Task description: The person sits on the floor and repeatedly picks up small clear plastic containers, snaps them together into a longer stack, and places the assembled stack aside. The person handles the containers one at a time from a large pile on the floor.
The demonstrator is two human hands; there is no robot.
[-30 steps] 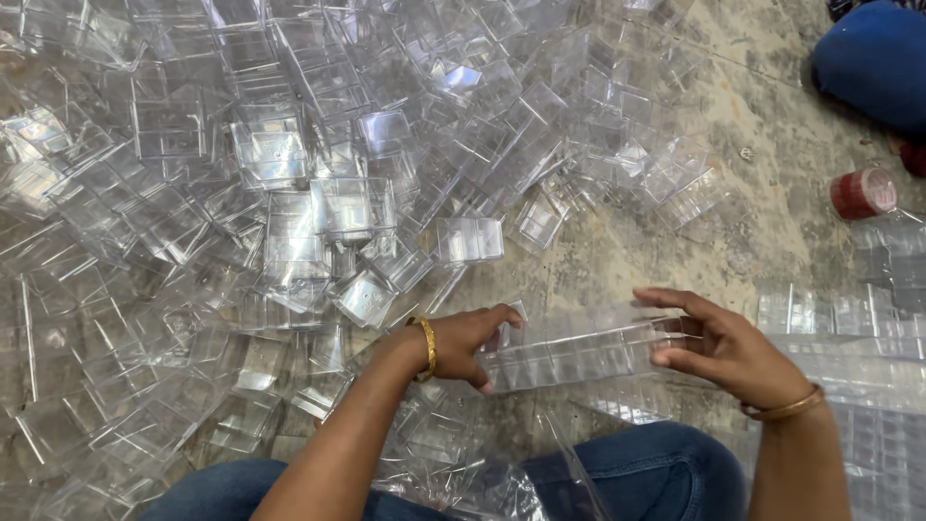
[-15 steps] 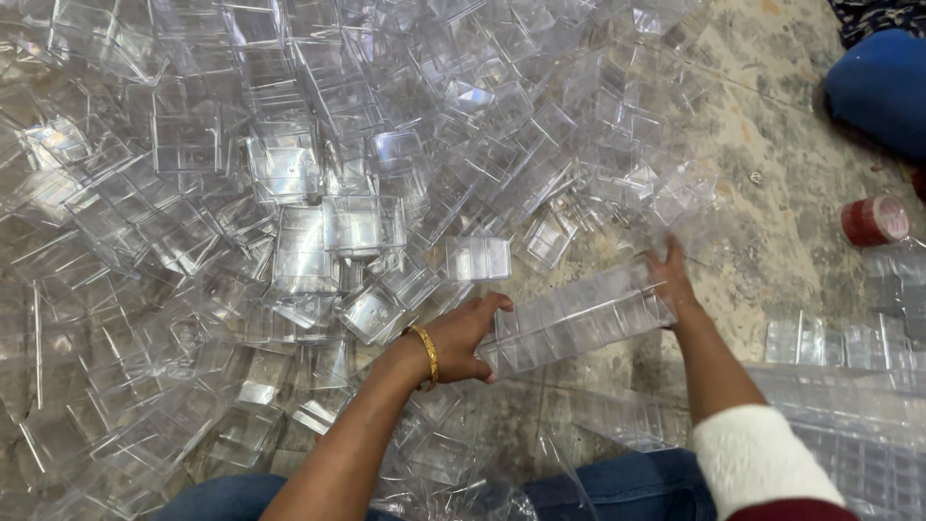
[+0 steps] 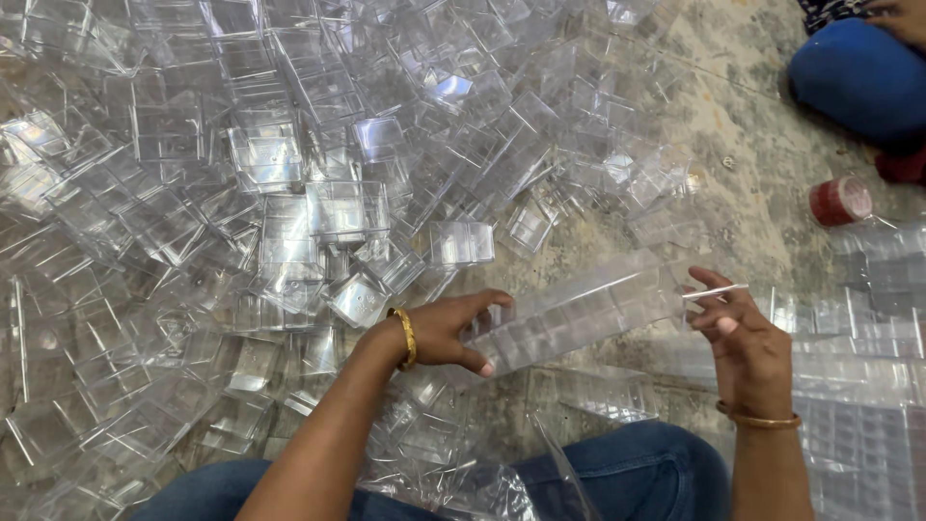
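A long stack of nested clear plastic boxes (image 3: 579, 314) lies sideways just above the floor. My left hand (image 3: 446, 331), with a gold bangle at the wrist, grips its left end. My right hand (image 3: 743, 338) is at the stack's right end and pinches a thin flat clear plastic piece (image 3: 716, 289) between its fingertips. A large heap of loose clear plastic boxes (image 3: 289, 193) covers the floor to the left and ahead of both hands.
Rows of stacked clear boxes (image 3: 868, 318) lie at the right. A small red-capped container (image 3: 839, 201) stands on the speckled floor (image 3: 743, 164). Another person's blue-clad knee (image 3: 858, 77) is at the top right. My blue-jeaned legs (image 3: 617, 473) are at the bottom.
My right hand pushed against the stack's right end half a second ago and has now drawn back, holding a thin clear piece. My left hand has kept its grip on the left end.
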